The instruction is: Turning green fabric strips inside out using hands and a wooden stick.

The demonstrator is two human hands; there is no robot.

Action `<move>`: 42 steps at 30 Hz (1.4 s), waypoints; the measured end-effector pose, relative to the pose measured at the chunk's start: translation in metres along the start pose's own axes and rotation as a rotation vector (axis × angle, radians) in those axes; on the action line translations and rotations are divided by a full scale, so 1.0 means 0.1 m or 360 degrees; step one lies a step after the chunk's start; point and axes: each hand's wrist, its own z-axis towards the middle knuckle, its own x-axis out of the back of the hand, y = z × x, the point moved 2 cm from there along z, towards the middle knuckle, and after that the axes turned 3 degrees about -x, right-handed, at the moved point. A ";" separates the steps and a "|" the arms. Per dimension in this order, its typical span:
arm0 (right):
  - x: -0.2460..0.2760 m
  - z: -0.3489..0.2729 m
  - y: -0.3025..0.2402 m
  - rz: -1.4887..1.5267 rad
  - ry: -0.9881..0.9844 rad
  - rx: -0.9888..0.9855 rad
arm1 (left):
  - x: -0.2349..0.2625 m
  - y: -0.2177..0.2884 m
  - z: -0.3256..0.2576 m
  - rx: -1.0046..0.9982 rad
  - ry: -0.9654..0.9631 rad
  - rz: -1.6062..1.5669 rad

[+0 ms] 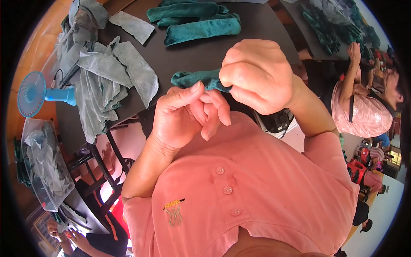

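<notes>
Beyond both sets of fingers lay the dark table [201, 53], the largest thing in view, its far edge bending with the lens. Left of the fingers, a heap of grey fabric pieces [107, 81] sprawled across that table. Past the knuckles, further up the table, sat a stack of teal velvet pieces [199, 23], well apart from either hand. Well out to the left of the fingers stood a small blue fan [32, 94] on the table's edge.

Right hand [259, 77] was closed into a loose fist, fingers curled tight around the end of a teal velvet strip [195, 79] (pinch point itself hidden under the knuckles). Strip ran leftward out of that fist, raised above the table. Left hand [186, 113] sat just below the strip, fingers half curled, thumb tip touching the strip's lower edge; whether it truly gripped the cloth, could not tell.
</notes>
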 end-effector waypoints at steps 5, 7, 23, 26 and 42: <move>0.22 -0.18 0.10 0.0312 -0.0125 -0.0252 | 0.00 0.05 -0.09 -0.0053 0.0056 0.0516; 0.38 -0.35 0.10 0.0401 -0.0341 -0.0571 | -0.04 -0.01 -0.21 -0.0045 0.0242 0.0893; -0.21 -0.55 -0.18 0.1940 0.0018 -0.2243 | -0.10 -0.08 -0.04 -0.0775 0.0003 0.2190; -0.09 -0.47 -0.13 0.1782 0.0259 -0.2290 | 0.00 -0.14 -0.04 -0.0814 0.0022 0.2428; 0.88 -0.14 -0.12 0.0948 -0.0345 -0.1701 | 0.01 0.16 0.05 -0.0323 0.0085 0.0867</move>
